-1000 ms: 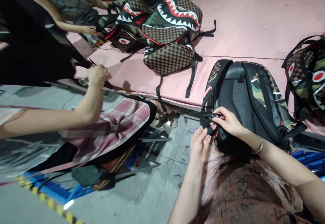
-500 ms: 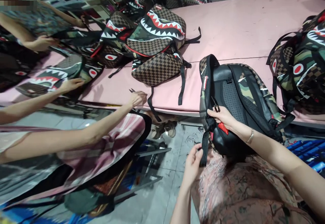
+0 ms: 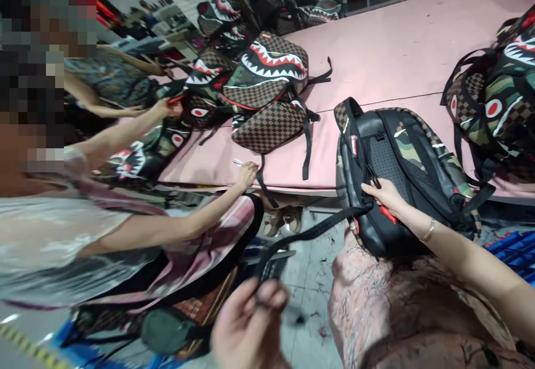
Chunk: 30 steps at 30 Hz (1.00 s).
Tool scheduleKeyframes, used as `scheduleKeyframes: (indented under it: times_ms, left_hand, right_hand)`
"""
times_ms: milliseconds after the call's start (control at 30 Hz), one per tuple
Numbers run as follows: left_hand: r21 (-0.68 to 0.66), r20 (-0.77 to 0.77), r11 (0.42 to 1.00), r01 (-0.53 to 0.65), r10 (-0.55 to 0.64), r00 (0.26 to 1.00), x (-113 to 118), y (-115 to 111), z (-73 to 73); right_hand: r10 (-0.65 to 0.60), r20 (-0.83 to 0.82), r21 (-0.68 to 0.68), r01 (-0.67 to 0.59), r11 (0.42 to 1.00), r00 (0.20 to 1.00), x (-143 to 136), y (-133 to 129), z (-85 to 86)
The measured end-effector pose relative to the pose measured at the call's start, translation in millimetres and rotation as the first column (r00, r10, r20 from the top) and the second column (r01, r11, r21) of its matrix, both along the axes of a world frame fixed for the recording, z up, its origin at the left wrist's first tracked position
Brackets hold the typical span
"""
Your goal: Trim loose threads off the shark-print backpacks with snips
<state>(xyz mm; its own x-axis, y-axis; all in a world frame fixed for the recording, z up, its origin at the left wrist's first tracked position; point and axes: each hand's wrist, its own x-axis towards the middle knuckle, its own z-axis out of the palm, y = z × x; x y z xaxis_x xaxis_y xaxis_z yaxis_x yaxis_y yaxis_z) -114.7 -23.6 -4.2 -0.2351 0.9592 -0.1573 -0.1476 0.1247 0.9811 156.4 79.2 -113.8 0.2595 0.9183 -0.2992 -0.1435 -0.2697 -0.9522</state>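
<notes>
Pinching left hand (image 3: 251, 324): fingers closed on the webbing strap (image 3: 309, 229), left of the backpack (image 3: 407, 182).
Right hand (image 3: 384, 193): wrapped around red-handled snips (image 3: 388, 214), against the backpack's lower left.
Backpack: at the table (image 3: 388, 51)'s near edge; probably light, softly padded, its smooth panel slippery; camo-patched shoulder strap (image 3: 412, 154) likely the surest hold.

Left fingers (image 3: 239, 302) blurred; rightmost backpack (image 3: 506, 119) cut off by edge.
</notes>
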Motion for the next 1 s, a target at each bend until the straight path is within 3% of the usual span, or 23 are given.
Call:
scheduleKeyframes:
  times_ms: [67, 133, 267, 400, 533, 633, 833, 1000]
  left_hand:
    - [-0.079, 0.061, 0.986, 0.145, -0.14, 0.988, 31.7, 16.4, -13.5]
    - [-0.163, 0.155, 0.935, 0.315, -0.291, 0.944, 60.5, 25.7, -23.4]
    - [-0.169, 0.237, 0.91, 0.379, -0.336, 0.912, 89.8, 24.8, -28.7]
    - [-0.176, 0.202, 0.9, 0.398, -0.363, 0.91, 92.3, 20.8, -25.6]
    - [-0.192, 0.173, 0.873, 0.449, -0.42, 0.891, 93.4, 18.9, -23.1]
    - [-0.202, 0.167, 0.85, 0.486, -0.459, 0.873, 94.4, 16.6, -23.6]
    - [-0.199, 0.208, 0.823, 0.531, -0.495, 0.844, 92.2, 13.6, -28.0]
    - [-0.203, 0.208, 0.808, 0.554, -0.517, 0.83, 93.5, 11.5, -29.3]
  right_hand:
    - [-0.051, 0.172, 0.04, 0.045, 0.998, 0.984, 2.9, -16.1, -2.1]
    - [-0.08, 0.34, 0.114, 0.043, 0.993, 0.937, 7.5, -37.4, -0.3]
    - [0.031, 0.497, 0.268, -0.188, 0.945, 0.867, 10.9, -80.5, 18.9]
    - [0.206, 0.54, 0.361, -0.446, 0.819, 0.816, 7.5, -99.4, 39.9]
    - [0.233, 0.577, 0.429, -0.533, 0.729, 0.783, 5.0, -96.7, 47.2]
    - [0.264, 0.615, 0.403, -0.584, 0.705, 0.743, 5.5, -91.6, 47.6]
    - [0.272, 0.622, 0.364, -0.579, 0.73, 0.734, 10.3, -91.4, 47.9]
    - [0.303, 0.683, 0.333, -0.652, 0.681, 0.664, 9.4, -95.6, 50.6]
